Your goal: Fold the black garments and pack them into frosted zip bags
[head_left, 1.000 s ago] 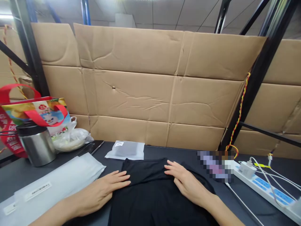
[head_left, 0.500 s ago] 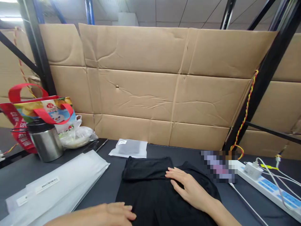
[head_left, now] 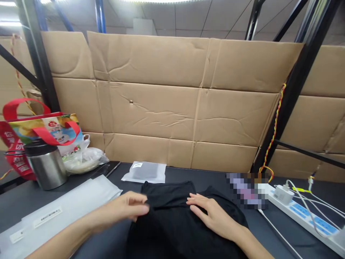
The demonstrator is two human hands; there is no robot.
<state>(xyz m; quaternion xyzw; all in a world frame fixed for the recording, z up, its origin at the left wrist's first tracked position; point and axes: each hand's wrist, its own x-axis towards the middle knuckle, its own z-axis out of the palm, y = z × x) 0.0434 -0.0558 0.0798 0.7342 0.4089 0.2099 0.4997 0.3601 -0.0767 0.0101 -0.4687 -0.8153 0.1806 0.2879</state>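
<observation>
Black garment [head_left: 167, 230] lies on the tabletop [head_left: 207, 178], likely light and limp, best held by its edges; the blurred left hand [head_left: 121, 211] apparently pinches its left side; right hand [head_left: 214, 217] rests, fingers slightly spread.

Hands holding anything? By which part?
Left hand pinches the black cloth by its left edge, between thumb and fingers; right hand rests on top, not gripping.

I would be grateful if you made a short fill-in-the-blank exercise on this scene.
1. The left hand pinches cloth whose colour is ____.
2. The tall panel behind the table is made of ____.
3. The white charger is plugged into a ____.
4. The bag behind the steel cup has handles coloured ____.

Missing words: black; cardboard; power strip; red.
</observation>
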